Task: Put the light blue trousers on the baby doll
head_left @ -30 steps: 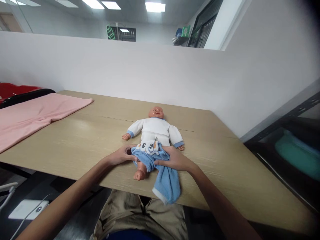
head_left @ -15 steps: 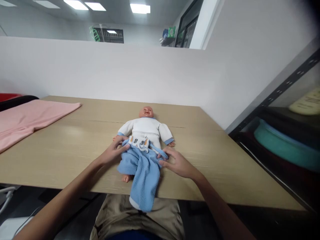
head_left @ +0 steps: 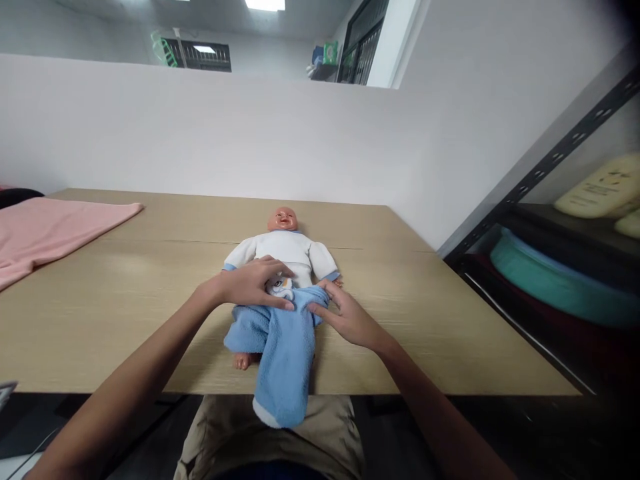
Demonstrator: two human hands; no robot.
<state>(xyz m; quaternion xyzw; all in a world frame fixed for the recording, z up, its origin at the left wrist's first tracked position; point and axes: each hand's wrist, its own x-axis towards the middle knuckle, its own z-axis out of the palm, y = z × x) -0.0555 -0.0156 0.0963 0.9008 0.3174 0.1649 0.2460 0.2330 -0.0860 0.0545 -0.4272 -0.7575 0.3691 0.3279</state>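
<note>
A baby doll [head_left: 283, 220] lies on its back on the table, head toward the wall, in a white top [head_left: 283, 245] with blue cuffs. Fleecy blue trousers [head_left: 287, 353] with a white cartoon-face bib are partly on it. One bare foot [head_left: 243, 361] sticks out of the leg on the left; the other leg hangs flat past the table edge, no foot showing. My left hand [head_left: 255, 283] lies across the bib, thumb and fingers apart, covering part of it. At the waist's right side, my right hand [head_left: 347, 315] pinches the blue fabric between thumb and fingers.
A pink cloth [head_left: 60, 230] is spread on the left of the wooden table [head_left: 150, 280]. The white wall [head_left: 225, 133] rises behind. To the right, a metal-framed shelf holds a teal basin [head_left: 560, 280] and a pale yellow bottle [head_left: 600, 187].
My left hand has moved right, from the strap at the side onto the bib. My right hand has gathered the waist fabric upward, and the bib is now mostly folded or covered. The view has shifted slightly.
</note>
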